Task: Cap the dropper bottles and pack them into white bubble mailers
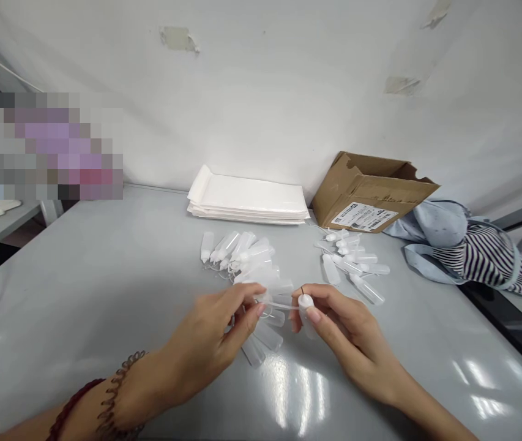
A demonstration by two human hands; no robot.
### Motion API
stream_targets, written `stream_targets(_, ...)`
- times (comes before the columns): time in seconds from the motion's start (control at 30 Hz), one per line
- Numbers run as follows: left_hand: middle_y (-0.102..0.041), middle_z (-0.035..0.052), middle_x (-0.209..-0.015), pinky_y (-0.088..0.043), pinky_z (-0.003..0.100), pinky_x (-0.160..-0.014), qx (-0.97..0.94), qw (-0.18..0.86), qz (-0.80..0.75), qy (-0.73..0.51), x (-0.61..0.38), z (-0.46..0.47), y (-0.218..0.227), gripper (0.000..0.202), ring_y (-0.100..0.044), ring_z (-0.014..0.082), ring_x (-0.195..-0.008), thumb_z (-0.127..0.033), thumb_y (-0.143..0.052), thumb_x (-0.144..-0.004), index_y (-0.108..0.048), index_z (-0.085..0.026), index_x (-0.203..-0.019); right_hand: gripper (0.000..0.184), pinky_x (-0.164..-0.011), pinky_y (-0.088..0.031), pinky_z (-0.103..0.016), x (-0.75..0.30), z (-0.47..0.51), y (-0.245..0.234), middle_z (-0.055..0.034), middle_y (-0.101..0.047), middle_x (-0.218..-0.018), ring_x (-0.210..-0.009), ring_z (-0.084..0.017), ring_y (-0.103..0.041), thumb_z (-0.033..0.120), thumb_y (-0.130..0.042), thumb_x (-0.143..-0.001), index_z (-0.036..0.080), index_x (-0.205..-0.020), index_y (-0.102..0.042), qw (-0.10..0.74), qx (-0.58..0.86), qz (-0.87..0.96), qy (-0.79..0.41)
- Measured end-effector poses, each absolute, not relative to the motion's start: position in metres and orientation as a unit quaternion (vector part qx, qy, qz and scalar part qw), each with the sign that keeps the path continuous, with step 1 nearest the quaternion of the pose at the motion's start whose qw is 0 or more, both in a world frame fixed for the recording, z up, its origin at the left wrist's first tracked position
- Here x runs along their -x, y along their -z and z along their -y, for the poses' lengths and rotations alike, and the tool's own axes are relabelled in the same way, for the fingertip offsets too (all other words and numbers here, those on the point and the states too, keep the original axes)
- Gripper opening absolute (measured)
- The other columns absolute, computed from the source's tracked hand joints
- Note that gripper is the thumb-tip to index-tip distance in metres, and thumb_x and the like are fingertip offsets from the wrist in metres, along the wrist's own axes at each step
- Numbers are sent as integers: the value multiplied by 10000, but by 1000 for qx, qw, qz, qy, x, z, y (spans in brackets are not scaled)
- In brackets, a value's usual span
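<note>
My right hand [334, 321] is closed around a small translucent plastic bottle [305, 306], thumb on its side, its top pointing left. My left hand [217, 334] pinches a thin clear cap or nozzle tip [275, 302] that reaches toward the bottle's top. Both hands hover just above the grey table [104, 275]. Under and behind my left fingers lies a pile of the same small bottles [246, 257]. A second, smaller group of bottles [352, 263] lies beyond my right hand.
A stack of white padded envelopes [246, 199] lies against the wall. A tipped open cardboard box [371, 190] sits to the right, with blue and striped cloth [467, 245] beside it at the table's right edge.
</note>
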State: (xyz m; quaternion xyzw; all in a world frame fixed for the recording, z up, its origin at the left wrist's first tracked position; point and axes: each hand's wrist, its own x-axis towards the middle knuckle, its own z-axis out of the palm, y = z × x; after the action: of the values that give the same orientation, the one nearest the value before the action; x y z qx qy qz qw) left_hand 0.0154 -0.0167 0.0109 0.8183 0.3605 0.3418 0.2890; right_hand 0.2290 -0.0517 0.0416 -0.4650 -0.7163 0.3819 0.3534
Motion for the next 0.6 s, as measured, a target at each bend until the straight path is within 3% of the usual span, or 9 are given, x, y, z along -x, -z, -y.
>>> stream_targets(0.1,-675,-29,-798,-462,177,-567,-826,282,-352,-337,-15,16,-12,135,-606,88,-629,-147,-482,-933,-586,-203,-999,160,-642,-475,-236,-229,50,-39,12,-618,-754,-706,-123,-592,260,-420,-975,226,-1006,-573,352,473,713,-379)
stream_targets(0.37,-637,-44,-705,-442,172,-566,-815,275,-370,-351,-13,14,-16,93,-568,76,-585,-150,-531,-912,-618,-181,-899,170,-634,-453,-240,-233,48,-32,13,-583,-785,-677,-112,-546,278,-419,-982,246,-1034,-578,391,509,691,-333)
stream_targets(0.6,-608,-50,-666,-434,172,-540,-819,273,-365,-349,-15,15,-16,95,-551,78,-551,-153,-523,-911,-603,-185,-869,225,-603,-458,-241,-233,49,-36,7,-595,-780,-644,-116,-551,256,-397,-987,245,-1096,-593,359,496,718,-331)
